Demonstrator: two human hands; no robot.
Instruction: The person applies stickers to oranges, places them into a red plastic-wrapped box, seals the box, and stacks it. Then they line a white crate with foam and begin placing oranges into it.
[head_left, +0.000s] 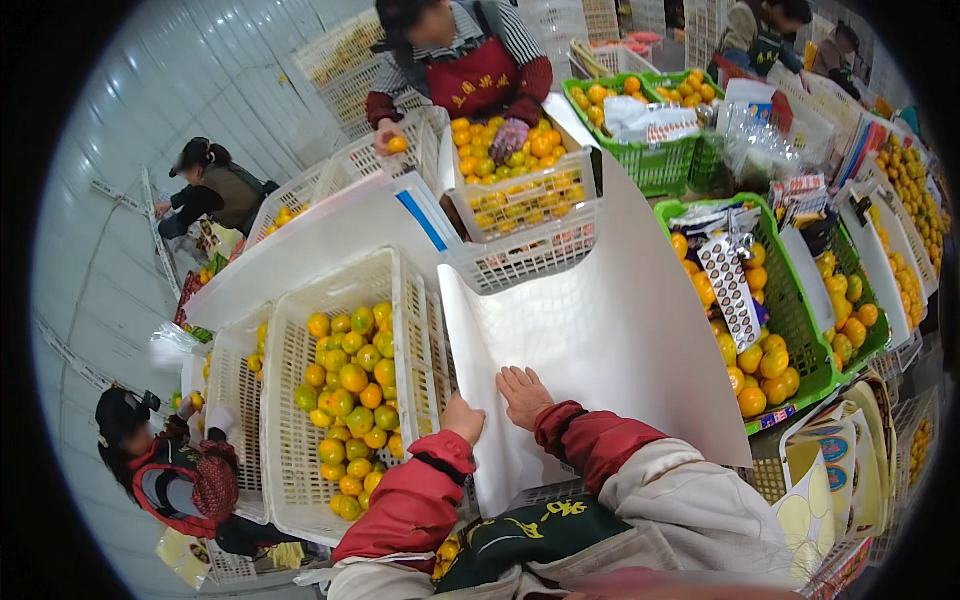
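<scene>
A large white sheet (600, 322), paper or thin card, curves over the crate in front of me. My left hand (463, 418) grips its left edge, thumb and fingers closed around it. Palm down on the sheet's inner face lies my right hand (523, 397), fingers spread and holding nothing. Part of a white plastic crate (532, 247) shows at the sheet's far end; the rest is hidden under it. Left of my hands stands a white crate (281, 450) partly filled with green-orange citrus fruits (352, 375).
Citrus and packets fill a green crate (817, 390) on the right. Across from me, a person's gloved hand (510, 141) rests on fruit in a white crate (525, 206). Another worker (180, 465) is at lower left. Label sheets (832, 457) hang at lower right.
</scene>
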